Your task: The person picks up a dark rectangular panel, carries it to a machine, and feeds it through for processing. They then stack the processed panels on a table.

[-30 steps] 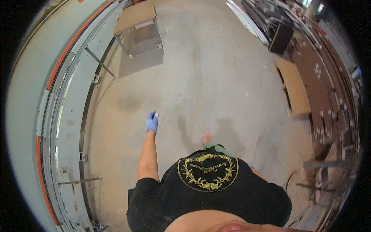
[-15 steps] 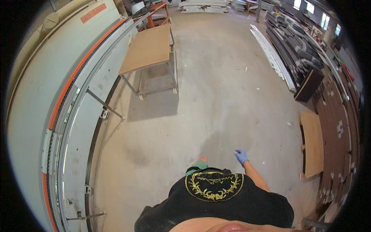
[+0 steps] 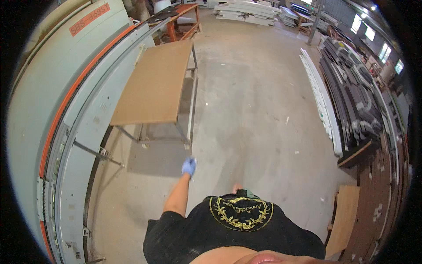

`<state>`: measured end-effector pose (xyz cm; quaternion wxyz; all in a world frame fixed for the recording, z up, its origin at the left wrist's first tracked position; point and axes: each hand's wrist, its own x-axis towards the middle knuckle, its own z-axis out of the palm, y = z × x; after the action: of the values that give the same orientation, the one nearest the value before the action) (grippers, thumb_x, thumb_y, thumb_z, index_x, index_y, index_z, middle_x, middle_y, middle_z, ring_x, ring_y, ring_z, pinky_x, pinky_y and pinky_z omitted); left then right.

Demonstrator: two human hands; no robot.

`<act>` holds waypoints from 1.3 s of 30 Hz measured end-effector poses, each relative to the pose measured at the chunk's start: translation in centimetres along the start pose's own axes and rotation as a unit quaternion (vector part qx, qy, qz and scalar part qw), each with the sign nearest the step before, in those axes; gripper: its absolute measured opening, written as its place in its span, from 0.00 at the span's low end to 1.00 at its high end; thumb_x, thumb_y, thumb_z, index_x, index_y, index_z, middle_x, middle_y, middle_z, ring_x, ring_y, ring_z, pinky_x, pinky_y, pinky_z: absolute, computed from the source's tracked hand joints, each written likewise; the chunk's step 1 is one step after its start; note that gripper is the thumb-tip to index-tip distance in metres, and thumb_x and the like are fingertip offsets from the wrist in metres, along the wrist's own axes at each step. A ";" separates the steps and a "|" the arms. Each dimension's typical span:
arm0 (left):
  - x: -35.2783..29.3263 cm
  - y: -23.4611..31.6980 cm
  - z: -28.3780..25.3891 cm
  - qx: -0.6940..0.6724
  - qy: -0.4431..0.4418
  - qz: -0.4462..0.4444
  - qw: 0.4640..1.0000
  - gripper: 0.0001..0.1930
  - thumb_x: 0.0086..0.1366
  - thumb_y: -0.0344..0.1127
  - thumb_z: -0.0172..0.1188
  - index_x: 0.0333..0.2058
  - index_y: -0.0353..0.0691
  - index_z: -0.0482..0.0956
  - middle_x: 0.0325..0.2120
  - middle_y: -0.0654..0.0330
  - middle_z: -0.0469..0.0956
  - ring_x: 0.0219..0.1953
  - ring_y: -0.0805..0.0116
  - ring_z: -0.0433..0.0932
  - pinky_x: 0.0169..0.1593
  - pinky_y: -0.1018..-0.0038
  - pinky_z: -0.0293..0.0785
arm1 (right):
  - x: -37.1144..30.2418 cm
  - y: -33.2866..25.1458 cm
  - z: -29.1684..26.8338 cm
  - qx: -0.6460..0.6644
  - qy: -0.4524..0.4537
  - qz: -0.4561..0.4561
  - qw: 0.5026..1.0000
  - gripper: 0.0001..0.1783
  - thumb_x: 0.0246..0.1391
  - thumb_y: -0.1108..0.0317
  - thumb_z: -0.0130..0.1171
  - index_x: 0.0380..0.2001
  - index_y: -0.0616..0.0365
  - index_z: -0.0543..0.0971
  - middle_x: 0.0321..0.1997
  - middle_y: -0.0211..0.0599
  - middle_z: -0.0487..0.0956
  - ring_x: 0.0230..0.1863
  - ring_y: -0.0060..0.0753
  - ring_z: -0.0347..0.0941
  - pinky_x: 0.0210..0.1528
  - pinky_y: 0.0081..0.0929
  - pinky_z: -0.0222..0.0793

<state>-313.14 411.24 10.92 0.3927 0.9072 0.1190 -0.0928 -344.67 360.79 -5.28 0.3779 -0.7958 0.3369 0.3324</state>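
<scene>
My left hand (image 3: 189,167), in a blue glove, swings out ahead of my body over the bare floor. Motion smears its fingers, so whether they are curled or spread does not show, and I make out nothing held. Nearest to it stands a wheeled trolley (image 3: 151,83) with a flat brown board top and a grey metal frame. The hand is short of the trolley's near right corner and does not appear to touch it. My right hand is outside the picture.
A long pale machine (image 3: 48,110) with an orange stripe runs along the left; a metal bar (image 3: 99,154) juts from it. To the right lie stacked dark profiles (image 3: 351,97), white strips (image 3: 321,97) and a tan board (image 3: 345,215). An orange bench (image 3: 182,20) stands behind the trolley.
The trolley and machine appear nearer as I move forward along the floor. My left hand has swung into view, and my gloved right hand has gone out of it.
</scene>
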 end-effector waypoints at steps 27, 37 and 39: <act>96.4 43.2 4.5 -0.232 0.039 0.048 0.971 0.18 0.63 0.41 0.58 0.48 0.40 0.75 0.44 0.55 0.78 0.46 0.63 0.76 0.50 0.69 0.71 | 60.0 -75.5 -45.0 -0.097 -0.034 0.010 0.995 0.23 0.49 0.55 0.57 0.43 0.61 0.79 0.45 0.49 0.79 0.48 0.45 0.75 0.50 0.35 0.69; 120.0 44.9 -1.2 -0.240 0.088 -0.041 0.966 0.16 0.63 0.34 0.58 0.49 0.39 0.74 0.46 0.57 0.76 0.48 0.69 0.72 0.53 0.74 0.68 | 87.6 -132.4 -63.6 -0.052 0.068 -0.350 0.933 0.20 0.53 0.58 0.60 0.44 0.62 0.78 0.42 0.46 0.80 0.43 0.35 0.75 0.48 0.28 0.70; 126.4 48.2 -4.7 -0.337 0.108 -0.001 0.935 0.20 0.64 0.40 0.57 0.51 0.36 0.72 0.45 0.59 0.75 0.46 0.69 0.72 0.51 0.72 0.69 | 91.3 -141.0 -64.3 0.028 0.085 -0.400 0.912 0.18 0.53 0.60 0.59 0.42 0.61 0.78 0.37 0.43 0.81 0.38 0.32 0.76 0.43 0.28 0.71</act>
<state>-178.20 400.80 14.26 0.6601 0.7261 0.1860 0.0505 -165.58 350.46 8.09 0.4714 -0.8782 0.0307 0.0749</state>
